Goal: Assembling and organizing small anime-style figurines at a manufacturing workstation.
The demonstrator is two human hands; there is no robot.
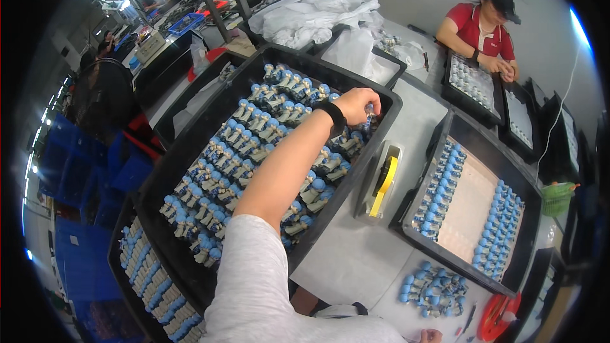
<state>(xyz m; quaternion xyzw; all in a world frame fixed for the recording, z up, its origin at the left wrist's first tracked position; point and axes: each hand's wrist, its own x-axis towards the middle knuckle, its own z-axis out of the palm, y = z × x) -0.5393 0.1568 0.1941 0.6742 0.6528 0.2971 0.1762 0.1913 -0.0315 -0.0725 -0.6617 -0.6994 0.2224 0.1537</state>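
My left hand (357, 107), with a dark band on its wrist, reaches over to the far right corner of a large black tray (392, 111). Its fingers are pinched on a small figure (369, 116), mostly covered by the hand. Rows of similar blue-topped figures (244, 136) with pale lower parts fill this tray; my forearm hides some. At the bottom edge, my right hand (431, 336) is only partly in view, its fingers curled; whatever it may hold is hidden. Beyond it on the table lies a loose pile of blue-topped figures (433, 289).
A yellow tape roll in a dispenser (383, 184) stands between the large tray and a smaller black tray (467, 267) with figures along two sides. A red dish (499, 317) and a pen (470, 317) lie near right. Across the table, a person in red (486, 35) handles other trays.
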